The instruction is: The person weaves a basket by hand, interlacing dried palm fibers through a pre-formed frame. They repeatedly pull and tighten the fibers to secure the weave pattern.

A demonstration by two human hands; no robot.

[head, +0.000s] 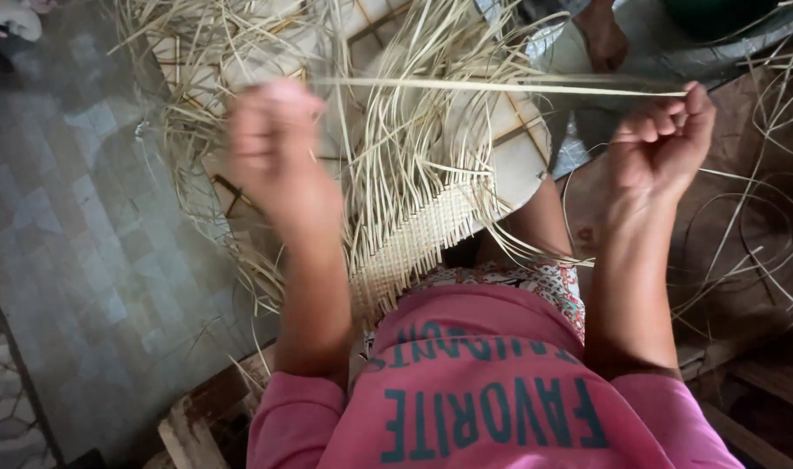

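Observation:
A long pale cane strip point(500, 86) stretches level between my two hands. My left hand point(275, 143) is blurred and closed on its left end. My right hand point(661, 143) pinches the strip near its right end, fingers curled. Below the strip lies a partly woven cane panel point(418, 239) on a light, pale frame point(518, 165), with many loose strands point(240, 52) fanning out from it. The panel's near end rests over my lap, above my pink top.
Grey tiled floor point(75, 226) lies on the left. A person's foot point(605, 39) stands at the top beside a dark round object. Loose cane strands point(761, 226) curl over the brown floor on the right. Rough wooden boards point(197, 417) sit under me.

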